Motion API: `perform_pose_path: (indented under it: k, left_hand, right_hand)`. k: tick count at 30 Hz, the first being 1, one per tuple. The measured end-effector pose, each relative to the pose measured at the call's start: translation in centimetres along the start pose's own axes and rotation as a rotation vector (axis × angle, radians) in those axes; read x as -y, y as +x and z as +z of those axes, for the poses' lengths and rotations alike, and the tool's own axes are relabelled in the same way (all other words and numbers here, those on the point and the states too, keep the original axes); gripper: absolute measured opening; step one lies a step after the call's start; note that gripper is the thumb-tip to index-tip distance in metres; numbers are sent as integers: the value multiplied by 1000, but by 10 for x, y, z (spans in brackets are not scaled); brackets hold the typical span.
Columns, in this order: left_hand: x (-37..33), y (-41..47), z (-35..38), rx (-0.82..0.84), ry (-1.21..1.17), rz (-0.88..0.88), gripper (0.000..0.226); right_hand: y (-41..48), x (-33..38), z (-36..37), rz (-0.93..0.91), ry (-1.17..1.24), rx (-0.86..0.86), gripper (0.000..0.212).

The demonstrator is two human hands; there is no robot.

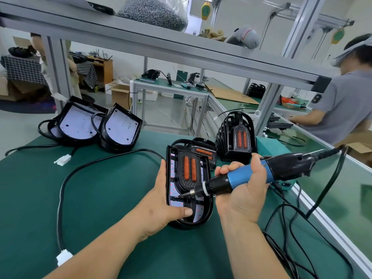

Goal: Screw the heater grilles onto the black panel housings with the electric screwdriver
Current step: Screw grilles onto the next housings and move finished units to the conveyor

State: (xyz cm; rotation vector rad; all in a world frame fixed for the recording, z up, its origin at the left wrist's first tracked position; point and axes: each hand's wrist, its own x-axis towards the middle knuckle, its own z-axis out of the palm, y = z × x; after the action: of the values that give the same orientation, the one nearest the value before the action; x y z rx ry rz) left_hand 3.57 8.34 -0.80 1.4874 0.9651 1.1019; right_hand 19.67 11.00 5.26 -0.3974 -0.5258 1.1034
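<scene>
A black panel housing (pixel 207 215) with two orange heater bars (pixel 189 169) lies on the green mat in front of me. My left hand (pixel 164 200) grips its left edge, thumb pressed on its lower end. My right hand (pixel 244 190) holds the blue and black electric screwdriver (pixel 247 175); its bit tip (pixel 178 196) touches the housing's lower left inside. Behind stand another housing with orange bars (pixel 203 153) and a black cage-like grille unit (pixel 236 137). Two open housings with white inner sheets (pixel 80 122) (pixel 120 127) sit at the back left.
Black cables (pixel 66 178) with white connectors (pixel 63 256) (pixel 62 159) trail over the mat. The screwdriver's cord (pixel 322 198) drops off the right edge beside a teal box (pixel 267 146). An aluminium frame shelf (pixel 181 49) crosses overhead. Another person (pixel 342 101) works at the right.
</scene>
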Motion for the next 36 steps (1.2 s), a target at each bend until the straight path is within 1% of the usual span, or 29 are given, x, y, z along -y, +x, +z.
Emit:
perform_pose_path:
  k: [3, 13, 22, 28, 33, 36]
  left_hand:
    - [0, 0, 1, -9, 9, 5, 132]
    - [-2, 1, 1, -18, 41, 24, 129]
    - [-2, 5, 1, -35, 23, -4, 129]
    - [-1, 8, 0, -42, -27, -28, 120]
    - [-1, 10, 0, -51, -37, -17, 107]
    - [-2, 10, 0, -60, -38, -30, 111]
  right_hand:
    - [-1, 0, 2, -6, -13, 13, 30]
    - [-8, 3, 11, -69, -59, 130, 14]
    - [-8, 1, 12, -65, -66, 118, 13]
    - [-5, -2, 10, -22, -59, 81, 18]
    - [-2, -6, 14, -25, -92, 82, 13]
    - [-1, -6, 14, -28, -92, 87, 11]
